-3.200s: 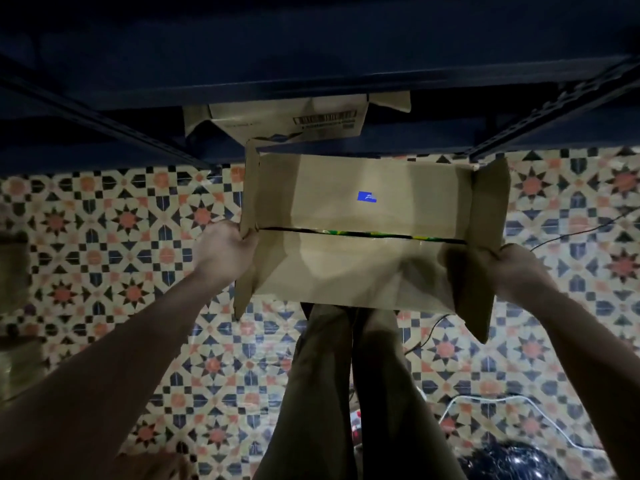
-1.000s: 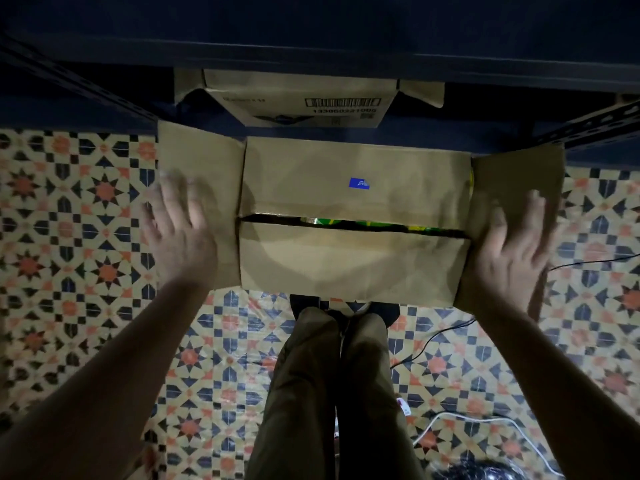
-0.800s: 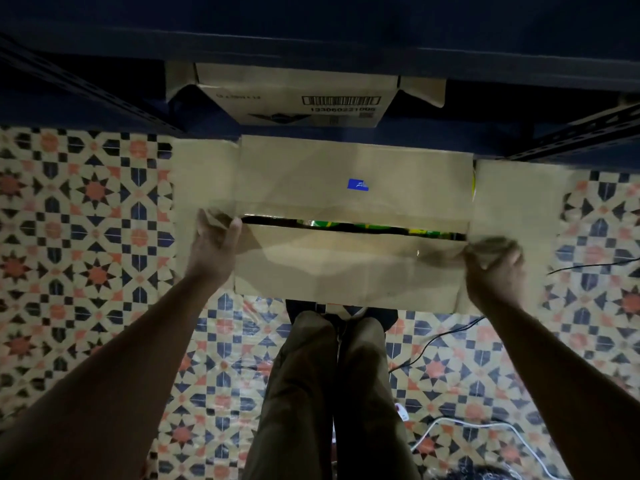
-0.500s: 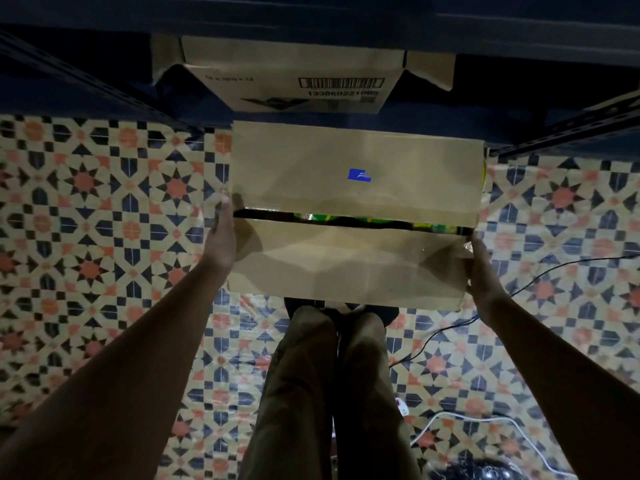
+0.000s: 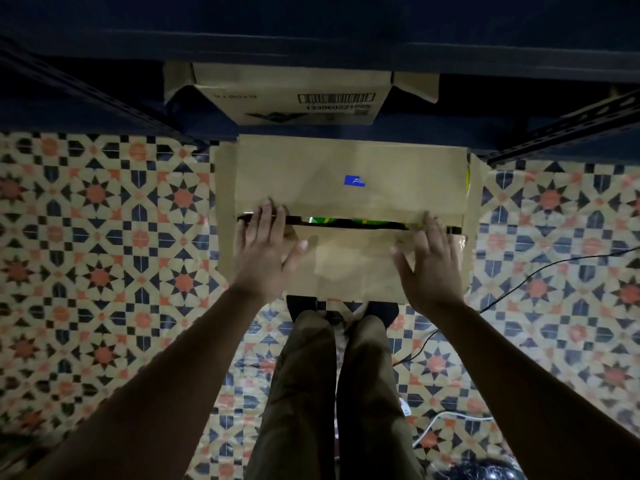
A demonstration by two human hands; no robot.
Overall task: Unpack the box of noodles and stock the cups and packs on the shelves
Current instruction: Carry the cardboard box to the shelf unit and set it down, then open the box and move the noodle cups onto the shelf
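Both hands lie flat and spread on the near top flap of the cardboard box [image 5: 349,188]: the left hand [image 5: 265,252] toward its left end, the right hand [image 5: 429,263] toward its right end, well apart, fingertips reaching the slit between the two flaps. Below them, the patterned tile floor [image 5: 104,258] fills most of the frame. Dark blue shelving [image 5: 311,26] spans the top edge. That box sits at centre frame on the floor, green packaging [image 5: 346,221] showing through the slit. A second carton [image 5: 294,95] with a barcode sits under the shelf behind it. A blue sticker [image 5: 354,181] marks the far flap.
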